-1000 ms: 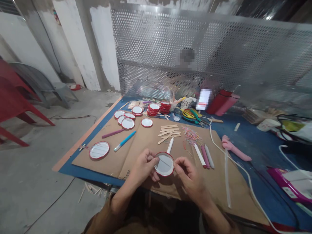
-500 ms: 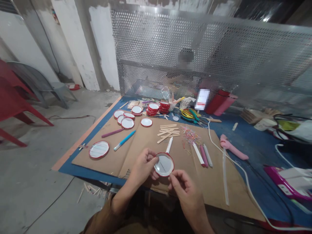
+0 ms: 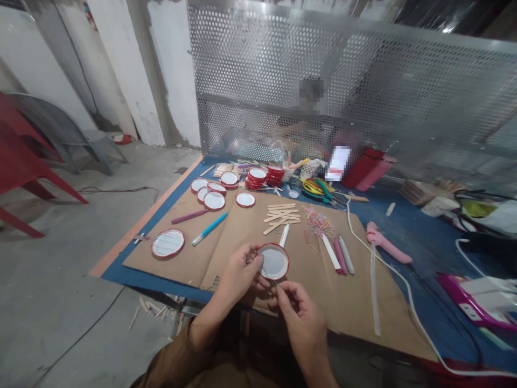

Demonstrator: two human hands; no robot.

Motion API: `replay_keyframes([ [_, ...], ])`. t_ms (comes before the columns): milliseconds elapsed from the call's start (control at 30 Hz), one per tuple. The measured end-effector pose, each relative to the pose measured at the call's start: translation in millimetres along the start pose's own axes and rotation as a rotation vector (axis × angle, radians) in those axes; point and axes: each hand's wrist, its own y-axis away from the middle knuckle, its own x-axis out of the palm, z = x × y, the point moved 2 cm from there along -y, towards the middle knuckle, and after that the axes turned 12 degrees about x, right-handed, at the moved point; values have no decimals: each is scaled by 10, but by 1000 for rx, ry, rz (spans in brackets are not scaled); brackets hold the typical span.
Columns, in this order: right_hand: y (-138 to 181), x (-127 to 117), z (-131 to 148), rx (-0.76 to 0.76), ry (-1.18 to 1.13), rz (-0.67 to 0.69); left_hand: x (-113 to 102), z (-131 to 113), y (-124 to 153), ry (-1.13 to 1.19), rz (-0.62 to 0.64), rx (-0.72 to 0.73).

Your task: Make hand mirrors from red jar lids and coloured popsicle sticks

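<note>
A shallow round white lid with a red scalloped rim (image 3: 274,261) was at the lower centre of the frame, raised above the brown cardboard sheet (image 3: 242,231) that covered part of the blue worktop (image 3: 420,231). The left hand (image 3: 244,269) had its fingers closed on the lid's left edge, thumb over the rim and the others curled beneath. The right hand (image 3: 301,312) sat just below the lid's lower edge, its thumb and index finger brought together in a narrow pinch, seemingly on a thin dark strand (image 3: 271,278); whether that strand touched the lid could not be told.

The lid looked light and stiff, probably thin coated metal, so it would likely take a firm pinch without bending. Its smooth face would probably be slick, and the raised rim seemed the best place to hold, leaving the white face uncovered. The coating might chip if knocked. The strand looked nearly weightless, and would be easy to lose or kink; a fingertip pinch close to one end seemed the safest hold. Just beyond the lid lay a slim white marker (image 3: 285,235), near enough to be nudged.
</note>
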Motion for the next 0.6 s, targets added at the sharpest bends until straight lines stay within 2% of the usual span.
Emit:
replay_keyframes([
  [167,-31,-36,-79,60,-184,-49,-21,1,-2,18,13,3],
  [267,-35,-99,-97,102,-204,30,-34,7,-3,42,-15,18],
  [367,-72,-181,-41,70,-174,33,-37,13,-2,36,2,26],
  [433,-144,-228,30,0,-146,-8,-32,23,-2,2,85,13],
  [500,-254,-238,99,-67,-103,48,-26,29,0,-41,194,4],
  [600,-423,-189,151,-75,-54,262,-36,16,1,-90,274,9],
])
